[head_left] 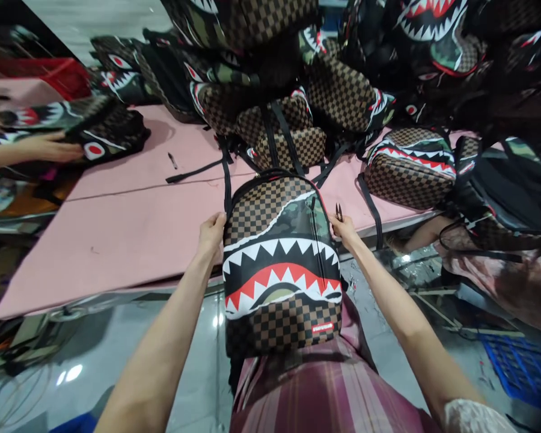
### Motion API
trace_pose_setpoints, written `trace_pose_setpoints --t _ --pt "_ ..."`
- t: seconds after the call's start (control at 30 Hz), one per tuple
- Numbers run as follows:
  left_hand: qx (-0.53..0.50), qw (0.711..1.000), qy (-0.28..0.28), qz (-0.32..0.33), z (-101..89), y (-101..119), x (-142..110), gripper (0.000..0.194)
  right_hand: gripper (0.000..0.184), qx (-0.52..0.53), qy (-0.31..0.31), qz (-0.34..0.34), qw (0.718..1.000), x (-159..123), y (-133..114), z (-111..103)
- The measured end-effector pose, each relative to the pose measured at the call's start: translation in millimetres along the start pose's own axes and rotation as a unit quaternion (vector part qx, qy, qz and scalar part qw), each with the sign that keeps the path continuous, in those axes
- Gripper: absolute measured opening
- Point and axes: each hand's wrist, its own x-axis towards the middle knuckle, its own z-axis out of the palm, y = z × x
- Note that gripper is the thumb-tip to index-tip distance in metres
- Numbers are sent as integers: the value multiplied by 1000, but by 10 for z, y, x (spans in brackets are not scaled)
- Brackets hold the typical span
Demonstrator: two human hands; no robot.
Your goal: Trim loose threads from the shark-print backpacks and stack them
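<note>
A brown checkered backpack [277,319] with a shark-mouth print faces me, resting on my lap against the table edge. My left hand [213,231] pinches its left side near the upper edge. At its right side, my right hand [342,227] is closed on the backpack's edge and also holds small thread snips [338,211], their dark blades pointing up. A black strap runs upward beside my left hand. The back of the backpack is hidden from me.
A pink-topped table [130,234] stretches ahead. Similar backpacks [342,90] are piled at the back. On the left, a co-worker's hand [56,147] touches another bag. Near the right edge sits a person with a black bag [505,186]. A blue crate [518,367] stands on the floor.
</note>
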Motion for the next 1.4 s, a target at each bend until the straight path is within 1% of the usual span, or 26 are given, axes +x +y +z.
trace_pose_setpoints --t 0.1,0.2,0.33,0.5,0.6,0.67,0.7,0.77,0.83,0.9,0.97,1.0,1.07,1.1,1.13,1.17,1.2,1.27,1.3,1.33,1.4 --pt "31 999 -19 23 -13 87 115 37 37 6 -12 -1 1000 62 -87 -13" --pt "73 995 -27 57 18 165 233 42 34 7 -21 -4 1000 205 -192 1" --pt "130 985 -41 108 178 322 383 42 32 -7 -29 -18 999 467 -372 64" --pt "197 966 -78 145 386 506 550 38 33 -37 -41 -46 997 736 -520 164" --pt "222 958 -69 169 454 568 644 44 30 -46 -53 -65 995 826 -568 239" --pt "233 952 -72 187 471 587 695 47 30 -45 -60 -81 994 836 -613 283" --pt "237 948 -83 194 471 591 715 48 30 -44 -63 -90 993 821 -647 302" --pt "241 940 -128 205 455 600 743 46 29 -38 -70 -109 991 746 -748 333" --pt "238 933 -170 210 401 638 740 44 28 -33 -80 -128 988 606 -896 354" --pt "230 930 -190 213 279 728 676 44 27 -30 -93 -144 985 397 -1073 352" --pt "194 936 -196 220 56 853 509 45 22 -40 -132 -176 975 120 -1236 302" --pt "171 939 -198 224 -94 907 378 44 19 -51 -166 -198 965 -39 -1293 253" --pt "136 937 -216 238 -440 939 11 34 12 -89 -261 -232 933 -374 -1328 113" --pt "138 929 -237 249 -613 899 -219 24 8 -115 -315 -234 913 -539 -1296 30" --pt "146 913 -269 271 -769 817 -470 16 10 -141 -365 -222 893 -694 -1232 -52" --pt "148 892 -302 302 -900 696 -732 14 13 -167 -405 -200 876 -835 -1138 -125" --pt "152 874 -318 335 -999 545 -994 16 15 -192 -435 -178 862 -959 -1019 -184" --pt "192 860 -267 390 -1105 202 -1458 24 18 -248 -461 -145 839 -1152 -748 -249" --pt "223 854 -241 403 -1123 36 -1638 28 20 -273 -466 -137 830 -1220 -617 -255" --pt "250 852 -207 411 -1127 -113 -1775 31 22 -295 -468 -132 823 -1269 -500 -248" --pt "282 852 -154 413 -1119 -327 -1922 33 23 -322 -471 -127 811 -1319 -337 -220"
